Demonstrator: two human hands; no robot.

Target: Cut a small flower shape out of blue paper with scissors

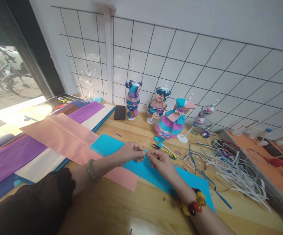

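My left hand and my right hand meet fingertip to fingertip above the table. Between them they pinch a small blue piece, which looks like paper; its shape is mostly hidden by the fingers. Beneath both hands lies a long bright blue paper sheet. A salmon-pink paper sheet is partly under the blue one, to the left. Just beyond my right hand are yellow-and-black scissors and a blue paper scrap.
Several paper-dressed figures on white stands, one in a striped dress, line the wall. A black phone lies at the back. Tangled white strips spread at right beside an orange-bottomed tray. Purple paper and other sheets are stacked left.
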